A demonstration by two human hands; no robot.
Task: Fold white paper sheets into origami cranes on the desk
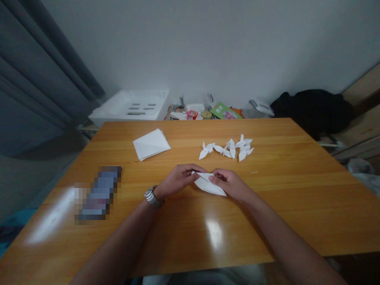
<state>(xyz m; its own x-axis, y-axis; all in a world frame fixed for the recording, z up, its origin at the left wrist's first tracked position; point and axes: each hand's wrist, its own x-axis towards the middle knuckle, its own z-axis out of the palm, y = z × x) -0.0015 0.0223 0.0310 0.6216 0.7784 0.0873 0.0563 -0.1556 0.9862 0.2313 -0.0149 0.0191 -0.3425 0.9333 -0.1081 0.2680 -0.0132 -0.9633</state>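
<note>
A partly folded piece of white paper [209, 186] is held between both hands, just above the wooden table. My left hand [182, 177], with a metal watch [153, 197] on its wrist, grips the paper's left end between thumb and fingers. On the right side, my right hand [227, 181] pinches the paper with its thumb on the near face; its fingers are partly hidden behind. Beyond the hands lie several folded white paper cranes [228, 149] in a loose group. A stack of white paper sheets [151, 144] rests farther back to the left.
The wooden table [178, 237] spans the view. A blurred-out phone [101, 192] lies at its left. Past the far edge are a white foam box [130, 105], a green packet [225, 112] and a black cloth [311, 111]. A thin white sliver [254, 172] lies right of the hands.
</note>
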